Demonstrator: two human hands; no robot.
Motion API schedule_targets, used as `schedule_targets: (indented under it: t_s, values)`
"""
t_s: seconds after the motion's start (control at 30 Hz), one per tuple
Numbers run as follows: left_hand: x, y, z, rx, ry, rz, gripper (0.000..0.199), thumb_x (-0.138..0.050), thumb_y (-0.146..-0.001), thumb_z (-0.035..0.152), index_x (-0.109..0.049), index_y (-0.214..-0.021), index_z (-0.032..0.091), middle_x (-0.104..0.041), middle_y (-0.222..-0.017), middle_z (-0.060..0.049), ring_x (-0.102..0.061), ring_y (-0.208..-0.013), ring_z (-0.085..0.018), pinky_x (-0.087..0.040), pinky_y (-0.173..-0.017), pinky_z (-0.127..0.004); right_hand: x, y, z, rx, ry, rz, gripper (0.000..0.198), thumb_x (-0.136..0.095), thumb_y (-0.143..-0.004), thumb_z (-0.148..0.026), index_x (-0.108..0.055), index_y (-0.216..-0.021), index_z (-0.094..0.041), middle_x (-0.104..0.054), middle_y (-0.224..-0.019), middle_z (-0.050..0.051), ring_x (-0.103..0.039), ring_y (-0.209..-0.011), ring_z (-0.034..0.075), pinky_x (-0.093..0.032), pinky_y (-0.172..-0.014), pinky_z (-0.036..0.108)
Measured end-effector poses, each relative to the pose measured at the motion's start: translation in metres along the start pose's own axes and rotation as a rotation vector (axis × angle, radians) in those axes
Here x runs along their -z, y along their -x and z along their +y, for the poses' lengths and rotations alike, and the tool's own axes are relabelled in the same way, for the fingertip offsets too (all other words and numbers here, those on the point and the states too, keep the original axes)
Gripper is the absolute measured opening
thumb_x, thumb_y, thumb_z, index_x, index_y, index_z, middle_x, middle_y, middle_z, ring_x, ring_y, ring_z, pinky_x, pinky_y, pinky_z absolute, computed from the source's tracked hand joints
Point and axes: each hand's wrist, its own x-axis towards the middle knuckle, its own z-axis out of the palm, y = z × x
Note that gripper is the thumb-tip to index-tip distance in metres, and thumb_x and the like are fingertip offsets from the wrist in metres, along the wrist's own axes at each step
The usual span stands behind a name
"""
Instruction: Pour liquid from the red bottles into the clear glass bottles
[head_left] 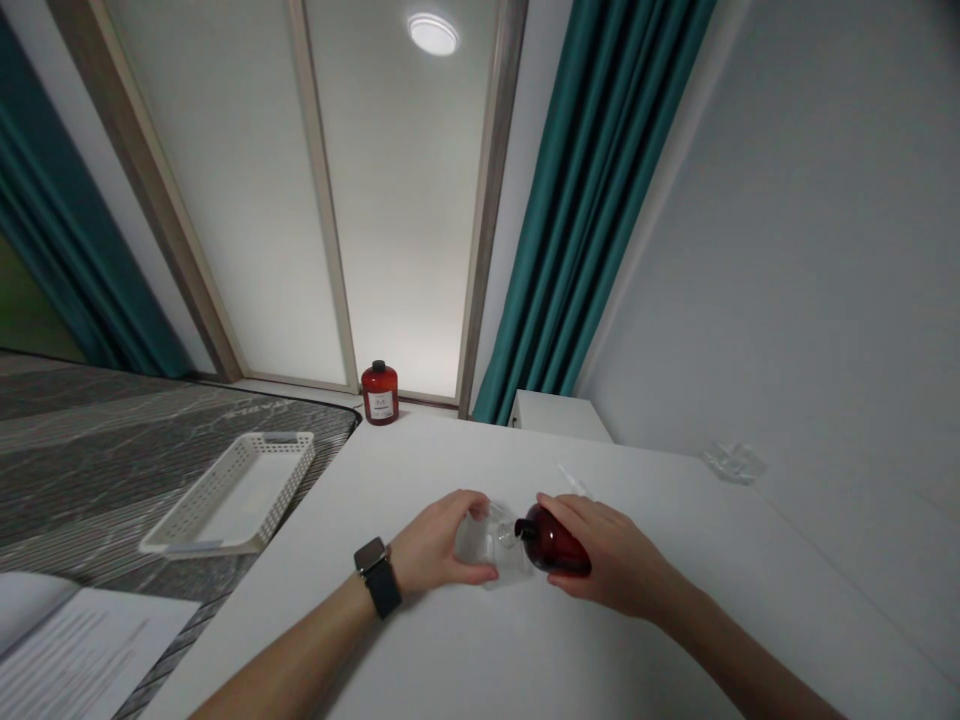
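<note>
Dark red bottle, tilted, in the grasping fingers of the right hand, black neck close to a clear container. Around that container, over the white tabletop, the curled, gripping fingers of the left hand.

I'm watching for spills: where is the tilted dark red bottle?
The dark red bottle is in the right hand, just right of centre in the head view's lower half, its neck toward the clear container in the left hand.

The bottle is dark red, curtains teal.
</note>
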Motion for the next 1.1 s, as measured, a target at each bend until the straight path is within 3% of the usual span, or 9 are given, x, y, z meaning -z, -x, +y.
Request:
schedule_targets:
  t_s: [0.7, 1.1]
  values:
    - [-0.01, 0.001, 0.001, 0.019, 0.192, 0.096, 0.057, -0.084, -0.06, 0.028, -0.054, -0.107, 0.018, -0.064, -0.101, -0.003, -0.061, -0.092, -0.022, -0.05, -0.086, -0.036, 0.025, -0.008, -0.001, 0.037, 0.045, -0.09, 0.078, -0.073, -0.071, -0.028, -0.039, -0.141, -0.025, -0.062, -0.129, 0.013, -0.063, -0.109, 0.031, -0.051, -0.089, 0.046]
    - [-0.01, 0.001, 0.004, 0.021, 0.216, 0.107, 0.059, -0.084, -0.059, 0.029, -0.053, -0.108, 0.019, -0.064, -0.102, -0.004, -0.061, -0.093, -0.023, -0.049, -0.087, -0.037, 0.031, -0.01, -0.001, 0.056, 0.051, -0.075, 0.076, -0.073, -0.07, -0.028, -0.043, -0.14, -0.024, -0.062, -0.13, 0.013, -0.064, -0.109, 0.03, -0.052, -0.089, 0.046]
